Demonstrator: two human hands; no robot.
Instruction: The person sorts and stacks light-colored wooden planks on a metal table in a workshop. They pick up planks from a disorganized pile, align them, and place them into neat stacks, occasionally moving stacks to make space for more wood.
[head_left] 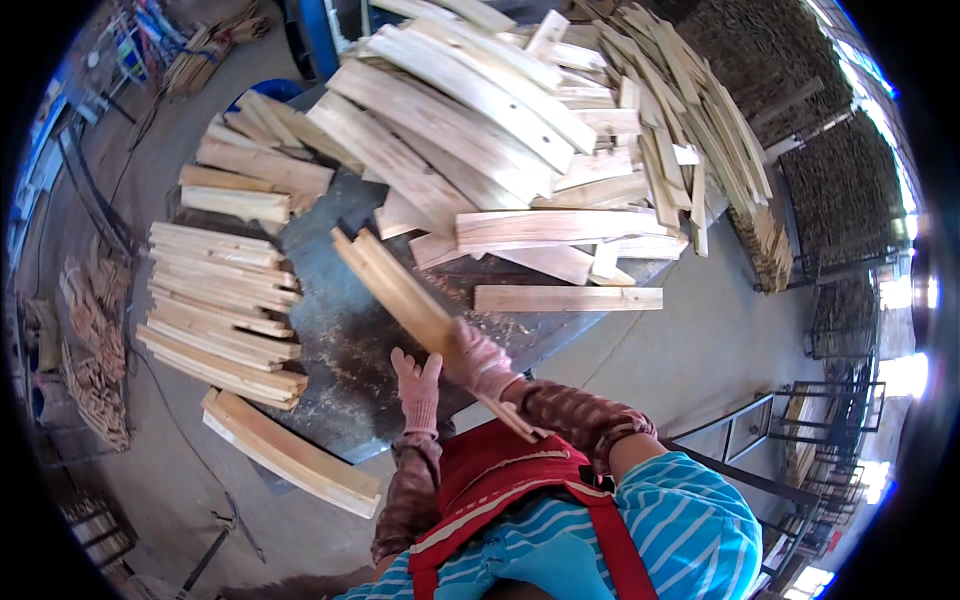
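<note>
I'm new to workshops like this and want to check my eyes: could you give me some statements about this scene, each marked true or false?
1. The right hand grips long timber. True.
2. The left hand clutches a hammer. False: it is open, fingers spread, holding nothing.
3. A row of boards lies along the left side of the table. True.
4. The person's apron is green. False: it is red.
5. A large heap of planks lies beyond the hands. True.
6. Both hands are bare. False: both wear pinkish gloves.
</note>
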